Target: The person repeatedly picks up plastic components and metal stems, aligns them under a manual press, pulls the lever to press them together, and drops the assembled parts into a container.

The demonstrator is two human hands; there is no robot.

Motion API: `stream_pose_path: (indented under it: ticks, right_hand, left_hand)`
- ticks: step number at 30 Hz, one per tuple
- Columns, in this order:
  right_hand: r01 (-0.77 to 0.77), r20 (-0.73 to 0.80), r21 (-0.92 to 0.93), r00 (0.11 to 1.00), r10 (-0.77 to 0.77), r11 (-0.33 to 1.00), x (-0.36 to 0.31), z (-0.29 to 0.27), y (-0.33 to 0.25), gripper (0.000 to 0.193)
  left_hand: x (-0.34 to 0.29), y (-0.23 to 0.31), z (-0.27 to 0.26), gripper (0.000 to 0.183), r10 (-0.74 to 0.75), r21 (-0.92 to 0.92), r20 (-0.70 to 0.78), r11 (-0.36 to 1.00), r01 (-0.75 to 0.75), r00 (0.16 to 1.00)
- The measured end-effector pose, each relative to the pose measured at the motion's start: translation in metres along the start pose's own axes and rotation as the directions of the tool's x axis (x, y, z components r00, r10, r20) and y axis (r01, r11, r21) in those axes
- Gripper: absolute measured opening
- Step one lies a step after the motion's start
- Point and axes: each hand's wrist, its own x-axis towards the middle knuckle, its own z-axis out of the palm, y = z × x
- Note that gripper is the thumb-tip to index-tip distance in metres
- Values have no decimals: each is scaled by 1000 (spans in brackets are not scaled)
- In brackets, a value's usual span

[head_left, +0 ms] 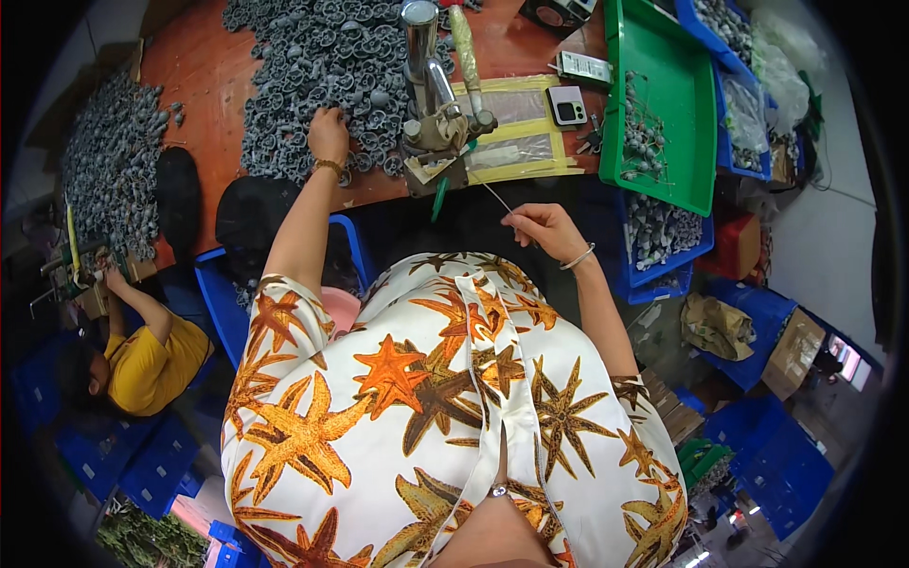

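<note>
My left hand (329, 138) reaches into a large heap of grey cup-shaped parts (312, 57) on the red-orange table. Its fingers are curled down at the heap's near edge, and what they hold, if anything, is hidden. Close to my body, my right hand (543, 231) pinches one end of a thin metal rod (496, 197). The rod slants up and left toward a metal hand press (431, 90) at the table's front edge. A lever handle wrapped in yellowish tape (464, 47) stands beside the press. Below the press, a green strip (440, 200) hangs down.
Right of the press lie a taped work mat (521, 142), a phone (567, 106) and keys (591, 138). A green tray (705, 104) holds rods with grey parts. Blue bins (677, 260) stand below it. A co-worker in yellow (156, 364) sits at left near another heap (114, 161).
</note>
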Motion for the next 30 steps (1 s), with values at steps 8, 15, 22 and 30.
stream_pose_path:
  ticks: [8, 15, 22, 30]
  right_hand:
    - [-89, 102, 25, 991, 86, 996, 32, 31, 1, 19]
    - [-191, 99, 269, 980, 170, 944, 63, 72, -4, 30]
    - [-272, 110, 306, 962, 250, 912, 62, 73, -8, 27]
    - [-273, 109, 372, 962, 250, 887, 68, 82, -16, 27]
  left_hand:
    - [-82, 33, -17, 13, -257, -782, 562, 145, 606, 787]
    - [-140, 88, -50, 20, -199, -699, 712, -295, 651, 674]
    - [-141, 104, -60, 20, -152, -734, 663, -324, 597, 733]
    - [-146, 112, -64, 25, -140, -766, 610, -357, 535, 780]
